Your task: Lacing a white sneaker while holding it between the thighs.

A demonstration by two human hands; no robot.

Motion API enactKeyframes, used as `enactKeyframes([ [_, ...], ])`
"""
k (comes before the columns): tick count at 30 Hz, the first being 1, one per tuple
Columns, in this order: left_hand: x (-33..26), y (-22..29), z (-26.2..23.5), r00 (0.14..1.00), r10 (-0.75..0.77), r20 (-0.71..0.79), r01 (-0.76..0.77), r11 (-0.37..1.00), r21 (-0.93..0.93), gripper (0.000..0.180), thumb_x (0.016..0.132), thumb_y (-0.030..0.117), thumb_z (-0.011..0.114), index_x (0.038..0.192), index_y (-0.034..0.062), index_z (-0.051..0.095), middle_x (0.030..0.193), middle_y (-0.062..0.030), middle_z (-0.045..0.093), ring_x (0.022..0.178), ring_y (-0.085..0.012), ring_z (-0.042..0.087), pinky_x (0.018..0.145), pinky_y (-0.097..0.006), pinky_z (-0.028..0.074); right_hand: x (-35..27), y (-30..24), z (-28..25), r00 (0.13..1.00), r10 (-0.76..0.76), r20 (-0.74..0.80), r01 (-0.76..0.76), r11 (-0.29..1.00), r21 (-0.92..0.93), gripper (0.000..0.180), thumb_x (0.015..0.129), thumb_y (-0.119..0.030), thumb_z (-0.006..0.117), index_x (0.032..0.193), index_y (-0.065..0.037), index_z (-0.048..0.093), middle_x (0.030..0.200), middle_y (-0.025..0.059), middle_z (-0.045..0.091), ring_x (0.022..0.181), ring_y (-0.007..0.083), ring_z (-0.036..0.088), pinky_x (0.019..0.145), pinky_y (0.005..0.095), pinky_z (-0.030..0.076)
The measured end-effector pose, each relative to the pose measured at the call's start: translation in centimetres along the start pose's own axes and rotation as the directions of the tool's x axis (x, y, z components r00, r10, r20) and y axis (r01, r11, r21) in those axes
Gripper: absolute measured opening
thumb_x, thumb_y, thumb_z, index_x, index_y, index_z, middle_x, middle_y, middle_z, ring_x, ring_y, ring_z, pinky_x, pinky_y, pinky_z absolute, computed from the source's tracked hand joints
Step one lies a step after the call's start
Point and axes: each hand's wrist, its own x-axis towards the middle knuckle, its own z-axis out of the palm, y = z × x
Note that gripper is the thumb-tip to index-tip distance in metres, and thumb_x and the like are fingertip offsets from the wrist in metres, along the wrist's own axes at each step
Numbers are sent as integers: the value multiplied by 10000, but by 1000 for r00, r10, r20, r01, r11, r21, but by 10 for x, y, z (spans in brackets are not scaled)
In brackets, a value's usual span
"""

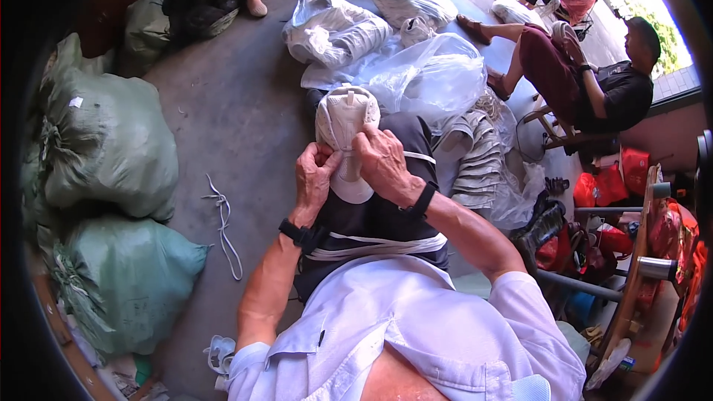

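Note:
A white shoe [346, 120] rests on my dark-trousered lap, its sole end toward me pale and smooth. My left hand [316, 175] is closed at the shoe's left side, thumb and finger pinched together at its middle. From the other side my right hand [386, 165] bends over the shoe, its curled fingertips pressed to the upper. Any lace between the fingers is too small to make out. Several white laces [371, 248] lie across my thighs, and one more loop crosses near my right knee.
Loose white laces [223, 226] lie on the floor at left, beside stuffed green sacks [111, 148]. Ahead are clear plastic bags [434, 78] and stacked pale shoe parts [477, 160]. Two people sit at right, one on a wooden chair [553, 130]; red bags [613, 182] fill a rack.

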Motion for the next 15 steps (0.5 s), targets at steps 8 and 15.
enactKeyframes([
  [8,-5,38,3,903,430,0,-377,791,481,131,850,98,722,955,39,671,778,-38,622,637,-184,602,592,-325,487,-4,0,11,994,85,-62,-78,992,94,105,773,-52,607,834,-19,528,872,179,564,786,349,633,670,451,469],
  [15,0,46,-6,784,560,269,-573,486,660,135,831,76,705,965,60,703,878,-72,630,742,-291,663,621,-381,528,-4,2,12,991,109,-79,-90,974,209,112,773,-22,603,844,-4,517,895,191,551,817,383,624,679,475,507],
])
